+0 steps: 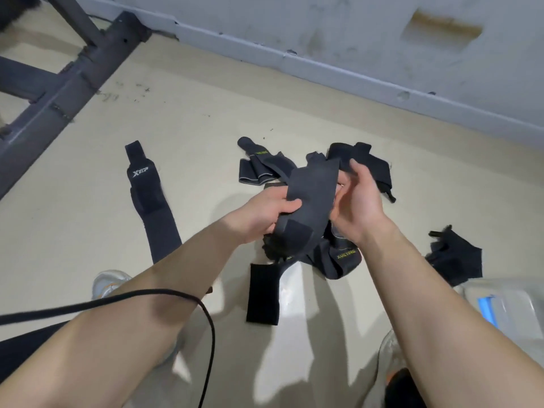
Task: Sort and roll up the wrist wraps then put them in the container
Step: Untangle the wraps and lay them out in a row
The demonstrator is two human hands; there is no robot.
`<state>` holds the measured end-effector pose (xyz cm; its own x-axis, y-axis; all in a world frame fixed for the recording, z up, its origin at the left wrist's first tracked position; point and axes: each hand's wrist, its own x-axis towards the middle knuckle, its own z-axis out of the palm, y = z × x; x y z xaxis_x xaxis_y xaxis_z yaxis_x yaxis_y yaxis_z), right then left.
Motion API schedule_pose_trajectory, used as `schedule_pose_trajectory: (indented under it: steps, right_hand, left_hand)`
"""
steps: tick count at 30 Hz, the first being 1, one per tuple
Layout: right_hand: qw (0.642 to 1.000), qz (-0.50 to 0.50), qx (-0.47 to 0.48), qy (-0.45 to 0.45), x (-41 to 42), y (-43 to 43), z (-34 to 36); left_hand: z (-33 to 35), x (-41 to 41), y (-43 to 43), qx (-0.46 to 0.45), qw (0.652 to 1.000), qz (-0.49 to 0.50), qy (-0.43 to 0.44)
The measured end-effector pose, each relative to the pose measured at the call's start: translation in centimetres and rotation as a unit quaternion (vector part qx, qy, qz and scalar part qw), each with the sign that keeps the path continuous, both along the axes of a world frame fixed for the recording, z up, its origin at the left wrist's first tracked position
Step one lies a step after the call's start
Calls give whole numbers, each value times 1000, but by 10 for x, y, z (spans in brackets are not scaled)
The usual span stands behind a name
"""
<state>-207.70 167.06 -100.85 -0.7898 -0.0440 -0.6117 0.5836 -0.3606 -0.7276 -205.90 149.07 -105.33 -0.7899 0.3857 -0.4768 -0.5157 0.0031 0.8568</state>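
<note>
1. Your left hand grips the grey wrist wrap. The thumb is clamped down on its top face, and the other fingers are curled underneath, out of sight.
2. Your right hand stands just beside the wrap's right edge, palm turned toward it. Its fingers are loosely curved and slightly spread. The wrap hides the thumb, so you cannot tell whether this hand pinches the edge or only rests against it.
3. The held wrap is a broad grey band, unrolled and creased. It is lifted off the floor and slants up and away from you. A darker fastening patch sits at its near end.
4. Below and behind it, a tangled heap of wraps lies on the floor. One of them, printed XUEYING, is near your right wrist.
5. A short black strip lies flat just in front of the heap.
6. Well apart to the left, an XTEP wrap lies stretched out full length on the floor.
7. A black glove lies to the right. The clear container sits just beyond it at the lower right, partly hidden by your right forearm.
8. A black cable loops across your left forearm.
</note>
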Motion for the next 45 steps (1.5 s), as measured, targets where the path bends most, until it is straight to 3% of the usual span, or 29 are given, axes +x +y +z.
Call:
schedule_pose_trajectory:
  steps: [3,6,10,14,18,22,25,27,30,32,33,34,36,37,38,40,42,45]
  right_hand:
    - [996,70,37,35,1,11,27]
    - [988,111,55,89,5,18,41]
    - [989,81,-6,126,9,33,49]
    - [988,42,34,148,7,44,48]
    - [985,-112,42,125,-9,63,45]
    - [965,-252,59,51,-22,95,22]
    - [960,-269,80,7,-20,111,0]
    - [957,-263,117,-34,-12,114,-12]
    - [938,-212,236,-139,1,113,-34]
    - [894,-127,372,-213,11,108,-48]
    - [869,-92,436,-215,16,100,-47]
    - [875,-71,453,-153,16,91,-46]
    - [945,32,325,9,18,62,-32]
    - [963,116,238,48,18,44,-18]
    - [965,186,171,66,18,35,-9]
    - [945,282,139,94,18,28,3]
    - [926,318,165,121,18,38,5]
    - [926,348,118,92,25,70,6]
  left_hand:
    - [4,6,4,-87,992,-76,53]
    - [10,19,14,-77,990,-104,61]
    - [-9,40,19,-108,980,-160,54]
    - [-30,47,6,-188,956,-216,62]
    - [-50,45,-20,-232,951,-202,38]
    - [-47,37,-35,-103,991,-79,-31]
    - [-29,25,-33,3,998,8,-62]
    - [-13,20,-27,18,998,4,-54]
    - [7,11,-19,26,999,-23,-35]
    - [23,2,-10,34,997,-75,-10]
    - [29,-2,-5,41,994,-102,-3]
    - [32,-6,1,44,991,-129,6]
    - [37,-10,11,50,985,-167,9]
    - [39,-11,13,58,983,-172,6]
    - [42,-12,15,67,983,-170,2]
    - [43,-16,11,60,988,-142,6]
    - [40,-21,2,5,997,-65,31]
    - [23,-21,-4,-40,996,78,-14]
